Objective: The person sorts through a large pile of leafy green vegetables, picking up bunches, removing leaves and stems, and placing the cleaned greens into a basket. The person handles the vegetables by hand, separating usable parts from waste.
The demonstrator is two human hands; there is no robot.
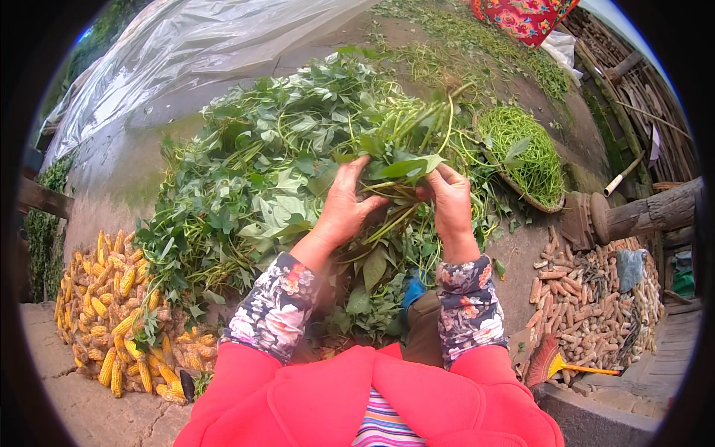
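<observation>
My left hand (347,204) is at the near side of a bunch of leafy green vines (413,167), its thumb and fingers around some stems. Opposite it, my right hand (448,198) pinches a leaf or stem of the same bunch between thumb and fingers. Beneath and beyond both hands spreads a large heap of leafy vines (268,145). To the right of the heap sits a shallow woven basket (528,196) full of green stems (520,151). Leaves hide some of my fingertips.
Yellow corn cobs (120,313) lie at the left; bare cobs (592,313) and a small broom (550,363) at the right. A wooden post (653,212) stands beside the basket. Clear plastic sheeting (184,50) covers ground at the upper left. Loose greens (491,39) are spread beyond the heap.
</observation>
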